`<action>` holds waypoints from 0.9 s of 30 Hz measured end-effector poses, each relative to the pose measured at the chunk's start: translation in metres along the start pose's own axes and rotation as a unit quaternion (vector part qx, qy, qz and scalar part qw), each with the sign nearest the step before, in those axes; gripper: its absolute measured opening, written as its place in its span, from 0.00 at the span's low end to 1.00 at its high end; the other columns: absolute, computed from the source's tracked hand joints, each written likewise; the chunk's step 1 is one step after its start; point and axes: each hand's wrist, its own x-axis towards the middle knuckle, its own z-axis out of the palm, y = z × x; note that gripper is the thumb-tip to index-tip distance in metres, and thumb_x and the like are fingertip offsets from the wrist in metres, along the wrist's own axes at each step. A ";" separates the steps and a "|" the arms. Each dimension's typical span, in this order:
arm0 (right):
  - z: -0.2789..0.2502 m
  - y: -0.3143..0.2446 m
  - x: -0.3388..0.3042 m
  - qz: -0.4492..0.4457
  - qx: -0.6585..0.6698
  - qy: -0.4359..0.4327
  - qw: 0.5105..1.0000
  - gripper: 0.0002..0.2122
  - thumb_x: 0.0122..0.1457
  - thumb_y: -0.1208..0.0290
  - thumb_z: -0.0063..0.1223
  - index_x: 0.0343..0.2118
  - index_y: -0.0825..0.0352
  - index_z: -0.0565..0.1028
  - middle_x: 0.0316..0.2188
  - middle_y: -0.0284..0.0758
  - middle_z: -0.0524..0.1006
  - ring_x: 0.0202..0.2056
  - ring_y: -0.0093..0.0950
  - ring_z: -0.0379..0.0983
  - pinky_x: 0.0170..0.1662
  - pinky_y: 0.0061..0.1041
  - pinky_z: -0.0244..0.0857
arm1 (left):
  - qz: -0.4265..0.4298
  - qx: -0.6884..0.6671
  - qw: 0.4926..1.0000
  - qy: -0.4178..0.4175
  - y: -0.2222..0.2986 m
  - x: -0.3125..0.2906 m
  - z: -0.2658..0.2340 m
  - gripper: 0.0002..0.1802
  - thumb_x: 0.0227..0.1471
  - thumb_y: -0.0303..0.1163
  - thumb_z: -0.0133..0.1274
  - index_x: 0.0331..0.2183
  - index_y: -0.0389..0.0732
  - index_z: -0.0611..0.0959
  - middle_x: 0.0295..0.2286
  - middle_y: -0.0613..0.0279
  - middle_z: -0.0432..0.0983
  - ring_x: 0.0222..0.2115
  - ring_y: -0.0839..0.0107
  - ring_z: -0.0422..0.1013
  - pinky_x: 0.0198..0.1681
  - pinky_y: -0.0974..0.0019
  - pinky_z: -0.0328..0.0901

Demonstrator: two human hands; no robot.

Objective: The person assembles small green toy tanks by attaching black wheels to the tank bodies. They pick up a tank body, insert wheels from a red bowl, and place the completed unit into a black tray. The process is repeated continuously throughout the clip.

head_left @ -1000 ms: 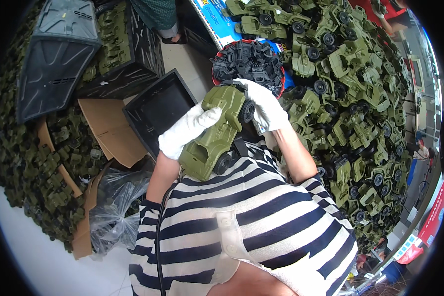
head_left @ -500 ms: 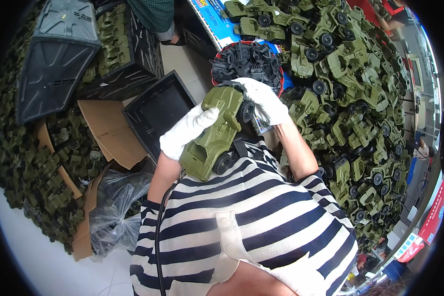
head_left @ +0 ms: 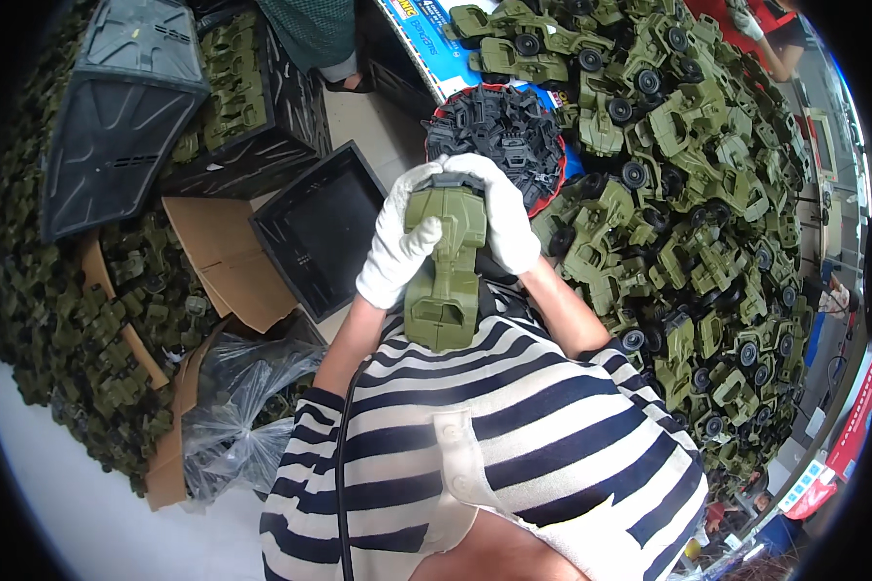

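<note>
An olive-green toy jeep [head_left: 445, 310] stands on end close to my chest, held between both hands. White-gloved, my left hand [head_left: 397, 244] grips its left side, the thumb laid across the green body. My right hand [head_left: 504, 213], in a white glove too, is wrapped round its upper right side. Fingers of both hands meet at a dark grey part [head_left: 452, 180] on the jeep's upper end. Just beyond my hands is a red-rimmed round container [head_left: 564, 174] heaped with dark grey plastic parts [head_left: 502, 131].
A large heap of green toy jeeps [head_left: 688, 213] fills the right side. On the left are a black crate [head_left: 310, 232], a cardboard box [head_left: 228, 261], clear plastic bagging [head_left: 242, 416] and piled green parts [head_left: 58, 358]. Another person's gloved hand [head_left: 746, 21] shows at top right.
The jeep has turned from slanted to nearly straight, its wheels now mostly hidden. My left hand has moved up toward its far end, and both hands have closed in around it.
</note>
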 end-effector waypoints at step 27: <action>-0.067 0.024 0.001 0.012 -0.424 0.228 0.876 0.18 0.55 0.68 0.57 0.48 0.67 0.72 0.47 0.48 0.73 0.45 0.45 0.73 0.50 0.36 0.68 | -0.227 0.202 0.881 0.363 -0.130 -0.061 -0.147 0.33 0.62 0.54 0.44 0.51 0.31 0.74 0.47 0.49 0.74 0.47 0.59 0.70 0.53 0.61 0.62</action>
